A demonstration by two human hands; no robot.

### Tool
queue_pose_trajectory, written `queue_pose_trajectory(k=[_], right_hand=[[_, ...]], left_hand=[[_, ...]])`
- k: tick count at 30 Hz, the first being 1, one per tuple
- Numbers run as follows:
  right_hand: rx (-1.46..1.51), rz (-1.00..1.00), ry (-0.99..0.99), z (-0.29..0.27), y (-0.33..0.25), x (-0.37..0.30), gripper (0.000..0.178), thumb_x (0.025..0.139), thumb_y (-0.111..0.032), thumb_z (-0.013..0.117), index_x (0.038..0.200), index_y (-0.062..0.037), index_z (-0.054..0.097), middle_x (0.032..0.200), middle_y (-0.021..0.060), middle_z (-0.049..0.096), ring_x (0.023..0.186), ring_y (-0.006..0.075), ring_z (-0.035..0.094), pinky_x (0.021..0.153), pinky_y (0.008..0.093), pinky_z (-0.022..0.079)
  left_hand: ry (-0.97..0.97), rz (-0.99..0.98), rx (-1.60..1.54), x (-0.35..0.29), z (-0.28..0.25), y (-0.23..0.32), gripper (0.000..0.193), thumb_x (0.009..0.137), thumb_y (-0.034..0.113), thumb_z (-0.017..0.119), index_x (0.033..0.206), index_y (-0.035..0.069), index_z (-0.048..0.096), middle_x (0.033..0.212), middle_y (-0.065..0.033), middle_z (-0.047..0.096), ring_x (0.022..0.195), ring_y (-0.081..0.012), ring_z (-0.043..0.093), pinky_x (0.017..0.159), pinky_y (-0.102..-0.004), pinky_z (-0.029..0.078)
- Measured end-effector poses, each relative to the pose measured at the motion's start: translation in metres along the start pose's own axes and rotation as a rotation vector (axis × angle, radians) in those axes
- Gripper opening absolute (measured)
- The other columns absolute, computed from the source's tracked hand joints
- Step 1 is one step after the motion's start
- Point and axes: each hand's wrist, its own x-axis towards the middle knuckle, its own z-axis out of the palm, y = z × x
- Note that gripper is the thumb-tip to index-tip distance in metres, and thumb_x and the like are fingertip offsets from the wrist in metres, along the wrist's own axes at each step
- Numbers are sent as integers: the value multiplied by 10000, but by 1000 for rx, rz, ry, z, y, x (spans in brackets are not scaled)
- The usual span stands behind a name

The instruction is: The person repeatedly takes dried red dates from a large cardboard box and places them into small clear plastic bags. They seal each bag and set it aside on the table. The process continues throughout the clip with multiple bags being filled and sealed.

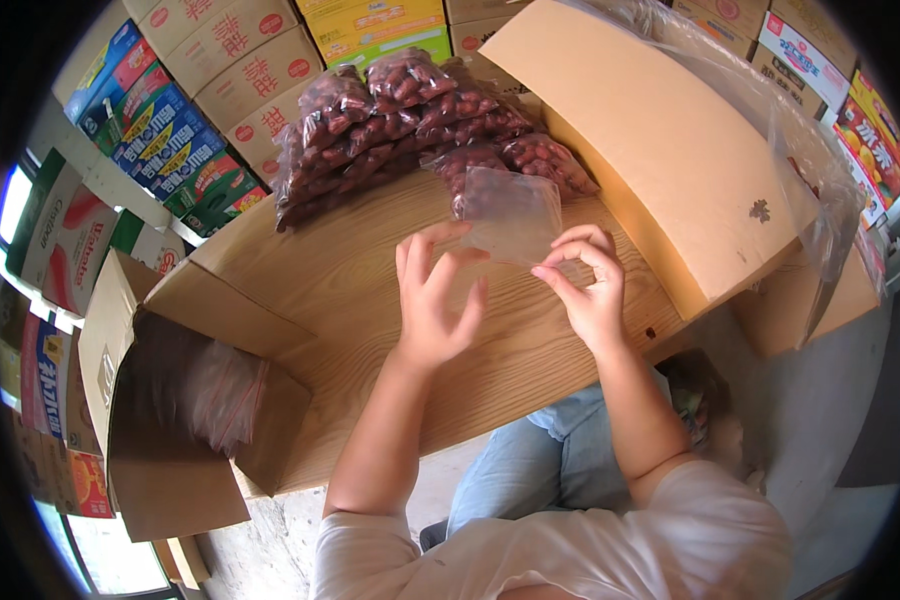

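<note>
A flat, clear plastic bag (513, 212) hangs over the wooden table in front of me. My right hand (592, 285) pinches its lower right corner between thumb and fingertips. Just left of the bag, my left hand (438, 292) has its fingers spread and curved, with nothing visibly gripped; whether a fingertip touches the film I cannot tell. Behind the bag, a pile of filled clear bags of dark red dates (390, 125) is stacked at the far side. Two of these filled bags (545, 163) lie at the pile's front right, partly seen through the film.
The wooden table (370, 400) curves across the view. At left stands an open carton (120, 400) holding flat plastic bags with red strips (230, 400). A large carton (660, 130) with a clear liner (830, 230) is at right. Stacked cartons (255, 75) line the back.
</note>
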Motion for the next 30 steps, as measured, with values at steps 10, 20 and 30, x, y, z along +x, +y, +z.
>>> queue_pose_trajectory(k=[10,20,30], right_hand=[[20,0,-15,-7,9,-5,181,652,-79,819,725,-87,654,853,37,591,878,203,547,805,331,400],[85,62,-12,-6,9,-9,174,761,-53,751,929,-63,705,842,25,536,775,121,529,649,237,417],[226,91,43,4,10,-16,294,794,30,670,1082,-12,629,941,76,584,861,150,592,748,256,502]], left_hand=[[-128,-18,20,3,8,2,250,716,113,642,955,39,663,1172,-157,551,1059,-327,492,938,-439,377],[-113,-166,-111,-1,13,-3,201,819,11,631,1015,-18,666,949,-121,546,796,-234,539,712,-327,457],[-60,-103,-59,1,19,-4,222,761,-128,592,944,-22,659,911,-127,570,744,-240,581,660,-327,480]])
